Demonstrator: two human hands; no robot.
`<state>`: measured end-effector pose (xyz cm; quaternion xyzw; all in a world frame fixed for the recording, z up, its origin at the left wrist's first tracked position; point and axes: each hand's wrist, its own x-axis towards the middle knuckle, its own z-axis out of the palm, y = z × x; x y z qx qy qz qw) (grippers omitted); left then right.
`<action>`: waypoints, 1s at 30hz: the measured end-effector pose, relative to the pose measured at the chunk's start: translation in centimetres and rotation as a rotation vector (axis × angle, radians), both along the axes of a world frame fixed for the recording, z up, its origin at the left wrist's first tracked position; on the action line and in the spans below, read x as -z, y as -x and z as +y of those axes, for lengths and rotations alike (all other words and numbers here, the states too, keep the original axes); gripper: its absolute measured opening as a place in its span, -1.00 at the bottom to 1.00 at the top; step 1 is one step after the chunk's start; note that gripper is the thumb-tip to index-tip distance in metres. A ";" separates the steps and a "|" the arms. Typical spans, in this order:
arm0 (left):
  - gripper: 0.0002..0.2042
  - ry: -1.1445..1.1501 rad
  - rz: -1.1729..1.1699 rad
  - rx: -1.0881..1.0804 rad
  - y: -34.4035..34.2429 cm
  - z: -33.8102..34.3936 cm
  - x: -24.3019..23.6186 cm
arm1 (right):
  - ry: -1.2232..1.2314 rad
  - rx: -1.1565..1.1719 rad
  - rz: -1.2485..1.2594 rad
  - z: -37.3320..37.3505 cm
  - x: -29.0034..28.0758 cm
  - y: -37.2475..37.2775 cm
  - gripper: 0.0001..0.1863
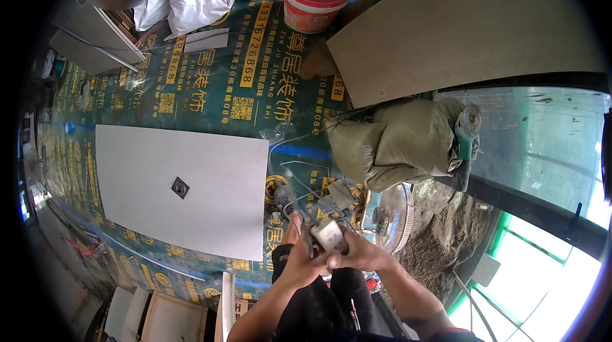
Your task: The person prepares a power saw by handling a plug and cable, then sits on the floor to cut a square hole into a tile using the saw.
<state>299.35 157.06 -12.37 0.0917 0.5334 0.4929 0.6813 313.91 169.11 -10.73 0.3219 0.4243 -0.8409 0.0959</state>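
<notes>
My left hand [309, 256] and my right hand [357, 251] are both closed around a small white boxy object [327, 235] with grey cord near it, held low in front of my body. Just beyond them lie a square grey piece [341, 195] and thin cables [312, 182] on the green printed floor sheet [229, 87]. My shoe [285, 196] rests beside a large white panel [159, 202], which has a small black square piece [180, 188] on it. A round wire fan cage [396, 218] is right of my hands; what it is attached to is partly hidden.
A red bucket [315, 7] and white sacks [197, 4] stand at the back. A large beige board [459, 29] lies top right, above olive bundled sacks [401, 144]. Rubble [440, 233] and a bright window [548, 265] are at right. Panels [172, 320] lean lower left.
</notes>
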 end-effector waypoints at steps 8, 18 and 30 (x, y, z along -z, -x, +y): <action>-0.69 -0.202 0.748 0.211 5.1 -1.9 -2.3 | 0.507 0.586 -0.297 1.9 3.6 3.1 -0.34; -0.72 -0.046 0.376 0.739 4.7 -10.6 1.1 | 0.486 0.607 0.011 3.3 6.2 4.0 -0.52; -0.74 0.211 0.216 -0.400 -0.3 1.2 5.2 | -0.021 0.365 -0.072 -2.3 6.3 1.5 -0.29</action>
